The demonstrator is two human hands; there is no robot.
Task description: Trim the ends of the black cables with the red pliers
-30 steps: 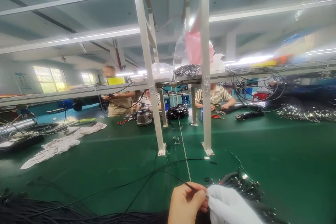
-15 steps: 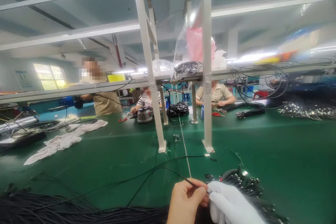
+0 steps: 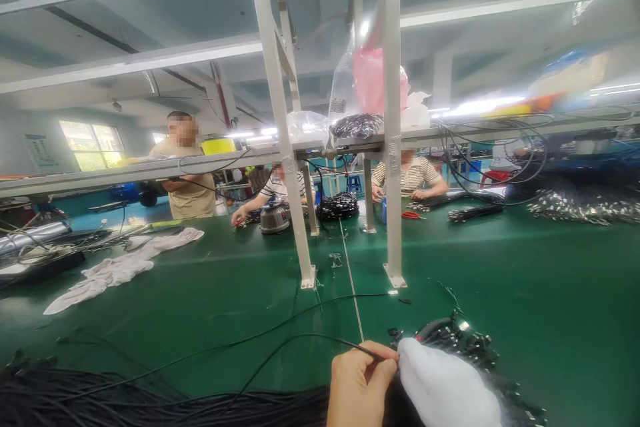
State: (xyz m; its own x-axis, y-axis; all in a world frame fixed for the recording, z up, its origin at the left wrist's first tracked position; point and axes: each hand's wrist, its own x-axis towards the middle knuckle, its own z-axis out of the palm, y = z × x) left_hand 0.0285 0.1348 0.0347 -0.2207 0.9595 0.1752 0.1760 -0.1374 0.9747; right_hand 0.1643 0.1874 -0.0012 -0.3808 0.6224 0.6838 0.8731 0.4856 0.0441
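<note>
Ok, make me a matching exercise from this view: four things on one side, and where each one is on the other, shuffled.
Things:
1. thin black wire
2. crumpled white cloth
3. clear plastic bag with pink contents
4. heap of black connector parts

Places:
A. up on the overhead shelf
B. on the green table, far left
C. pinched between the bare left hand and the white-gloved right hand
D. on the green table, just beyond the gloved hand

Pairs: 1-C, 2-B, 3-A, 4-D
</note>
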